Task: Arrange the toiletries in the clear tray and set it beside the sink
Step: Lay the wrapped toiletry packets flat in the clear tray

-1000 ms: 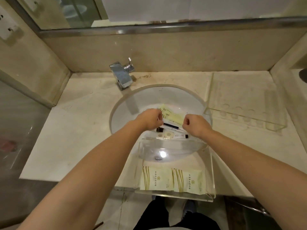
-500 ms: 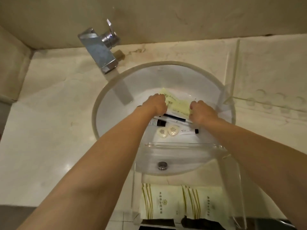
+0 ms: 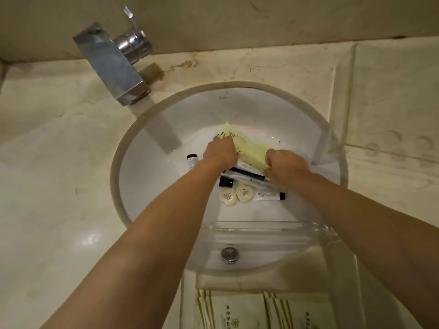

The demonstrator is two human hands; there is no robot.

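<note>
Pale yellow packet (image 3: 249,148) with black print, white sink (image 3: 237,110), cream marbled counter (image 3: 59,174), gold-striped white sachets (image 3: 237,309), black-capped white tube (image 3: 270,195)

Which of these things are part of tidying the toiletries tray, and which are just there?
Job: clear tray, yellow packet gripped by left hand and right hand, two soaps, white tube, small bottles.
Just there: faucet, drain, second tray.

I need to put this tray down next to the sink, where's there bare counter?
The counter left of the sink is bare, from the tap forward. Right of the sink, a second clear tray takes up the counter. Crowded: the tray over the basin, where both hands grip the yellow packet above the soaps and tubes.
</note>
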